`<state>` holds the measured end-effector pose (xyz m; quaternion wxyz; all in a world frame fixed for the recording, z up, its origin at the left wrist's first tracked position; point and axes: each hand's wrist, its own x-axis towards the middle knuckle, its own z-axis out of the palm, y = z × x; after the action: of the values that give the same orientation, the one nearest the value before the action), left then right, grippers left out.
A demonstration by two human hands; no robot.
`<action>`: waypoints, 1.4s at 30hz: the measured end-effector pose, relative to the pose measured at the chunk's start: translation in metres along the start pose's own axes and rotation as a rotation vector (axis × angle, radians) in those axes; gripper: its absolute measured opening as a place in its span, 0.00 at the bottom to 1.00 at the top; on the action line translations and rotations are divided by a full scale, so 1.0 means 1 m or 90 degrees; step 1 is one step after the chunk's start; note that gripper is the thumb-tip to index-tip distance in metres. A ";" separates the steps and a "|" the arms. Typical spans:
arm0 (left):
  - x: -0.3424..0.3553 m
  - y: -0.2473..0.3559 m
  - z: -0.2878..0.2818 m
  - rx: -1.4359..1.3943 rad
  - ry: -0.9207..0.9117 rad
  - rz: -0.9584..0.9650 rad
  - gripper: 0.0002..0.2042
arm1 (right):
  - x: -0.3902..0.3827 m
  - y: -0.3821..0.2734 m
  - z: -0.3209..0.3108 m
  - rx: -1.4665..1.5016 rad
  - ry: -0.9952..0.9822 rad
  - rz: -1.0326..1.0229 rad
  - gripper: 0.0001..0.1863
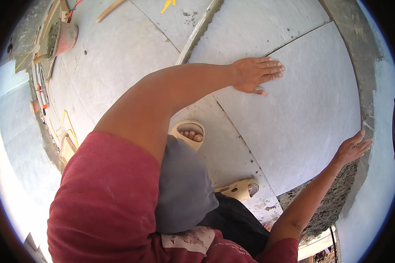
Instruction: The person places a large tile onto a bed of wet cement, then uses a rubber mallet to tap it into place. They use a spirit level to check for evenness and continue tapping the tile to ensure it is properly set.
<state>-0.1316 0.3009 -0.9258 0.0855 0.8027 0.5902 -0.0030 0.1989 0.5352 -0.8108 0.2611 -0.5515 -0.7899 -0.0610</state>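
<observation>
My left hand [260, 74] lies flat, fingers stretched out, on a large pale grey floor tile [303, 114] near its far left corner. Over at the tile's right edge is my right hand [353, 148], its fingers extended beside the wall and nothing in its palm that I can see. Dark wet mortar [333, 197] shows below the tile's near edge, under my right forearm. A narrow joint with small dark crumbs separates this tile from its left neighbour [226, 149].
A long mortar-smeared straight bar [199, 33] lies across the tiles ahead. Far left stand a reddish bucket [66, 38] and scattered tools; a wooden handle [111, 10] and yellow pieces [167, 5] lie farther off. A pale blue wall [382, 87] runs along the right. My beige sandals [239, 189] rest on tiles.
</observation>
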 end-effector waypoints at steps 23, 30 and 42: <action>-0.049 -0.010 -0.054 -0.171 0.104 -0.361 0.33 | -0.121 -0.089 0.009 0.188 -0.615 -0.229 0.26; -0.159 -0.186 -0.071 -0.058 0.160 -0.912 0.40 | -0.072 0.043 -0.116 -0.151 -0.690 -0.181 0.22; -0.194 -0.311 -0.040 -0.089 0.186 -0.991 0.55 | -0.202 0.107 -0.176 -0.012 -0.916 0.174 0.25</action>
<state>-0.4886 0.2128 -0.9077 0.0306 0.1445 0.9858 0.0804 0.4080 0.3395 -0.7778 -0.3218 -0.5510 -0.6898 0.3422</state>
